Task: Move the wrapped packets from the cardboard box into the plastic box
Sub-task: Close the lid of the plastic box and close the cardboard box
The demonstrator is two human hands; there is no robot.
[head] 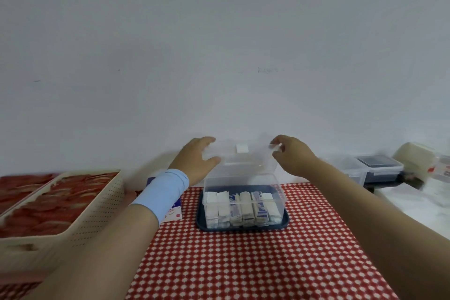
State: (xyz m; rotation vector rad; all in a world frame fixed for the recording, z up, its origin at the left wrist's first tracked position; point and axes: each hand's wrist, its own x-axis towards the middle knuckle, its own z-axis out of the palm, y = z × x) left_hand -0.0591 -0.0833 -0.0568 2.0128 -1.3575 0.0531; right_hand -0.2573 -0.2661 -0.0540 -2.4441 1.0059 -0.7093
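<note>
Red-and-white checked cloth (pixel 243 263) covers the table below a plain pale wall (pixel 219 31). At its far edge stands the clear plastic box (pixel 244 186), set on a dark blue tray (pixel 243 226) and holding a row of upright wrapped packets (pixel 241 204). Above the box, its clear lid (pixel 241 153) is tilted up. The left hand (pixel 197 159), with a light blue wristband (pixel 165 192), grips the lid's left end between thumb and fingers; the right hand (pixel 292 156) pinches the lid's right end. Left of the box, partly hidden behind the left forearm, lies a blue-and-white carton (pixel 174 212); whether it is the cardboard box cannot be told. Farther left sits a cream perforated basket (pixel 97 207) of red items. Right of the box are more plastic containers (pixel 375 168).
</note>
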